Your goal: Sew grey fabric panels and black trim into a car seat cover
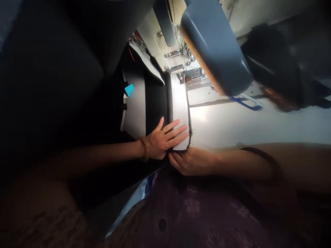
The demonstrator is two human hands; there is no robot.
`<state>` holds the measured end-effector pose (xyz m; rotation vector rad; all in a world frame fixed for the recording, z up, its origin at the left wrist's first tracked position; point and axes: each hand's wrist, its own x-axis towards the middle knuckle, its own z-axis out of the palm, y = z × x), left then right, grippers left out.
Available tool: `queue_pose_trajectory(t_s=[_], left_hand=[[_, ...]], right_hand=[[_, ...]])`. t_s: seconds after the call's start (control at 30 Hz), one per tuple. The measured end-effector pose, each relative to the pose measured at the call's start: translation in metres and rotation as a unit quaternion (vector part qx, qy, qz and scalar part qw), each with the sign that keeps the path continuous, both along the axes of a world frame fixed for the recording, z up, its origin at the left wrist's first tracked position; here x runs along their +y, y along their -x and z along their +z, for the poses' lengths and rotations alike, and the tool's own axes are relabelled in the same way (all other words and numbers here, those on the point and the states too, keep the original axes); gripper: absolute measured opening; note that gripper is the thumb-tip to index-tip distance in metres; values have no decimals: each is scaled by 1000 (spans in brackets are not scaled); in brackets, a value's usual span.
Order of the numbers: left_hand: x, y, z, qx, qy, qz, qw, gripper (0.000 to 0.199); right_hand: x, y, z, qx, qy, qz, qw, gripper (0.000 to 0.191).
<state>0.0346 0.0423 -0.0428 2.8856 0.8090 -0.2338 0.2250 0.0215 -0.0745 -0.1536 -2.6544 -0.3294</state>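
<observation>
A black fabric piece with a white panel [179,106] lies under the presser foot [181,77] of a sewing machine [157,38]. A line of white stitching runs along the panel's left edge. My left hand [165,139] rests flat on the fabric, its fingers spread across the white panel. At the near end, my right hand [192,160] has its fingers closed on the fabric's edge, partly tucked beneath it. Loose dark threads stick out at the panel's right edge.
A grey machine cover [217,48] juts over the upper right. Blue-handled scissors or a similar tool [248,103] lie on the white table [258,125]. More grey and black fabric [134,110] with a turquoise tab [129,90] spreads left. Dark cloth fills the far left.
</observation>
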Motion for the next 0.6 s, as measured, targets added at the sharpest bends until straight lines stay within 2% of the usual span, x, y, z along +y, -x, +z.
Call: queue_pose_trajectory(t_s=[0.13, 0.33, 0.6], left_hand=[[-1, 0, -5, -37, -14, 0, 999, 65], [0, 4, -6, -61, -13, -6, 998, 66], [5, 10, -7, -117, 13, -28, 993, 66]], right_hand=[[-2, -2, 0, 5, 7, -11, 1000, 24], [-2, -9, -1, 26, 33, -87, 995, 23], [2, -11, -1, 15, 52, -95, 994, 19]])
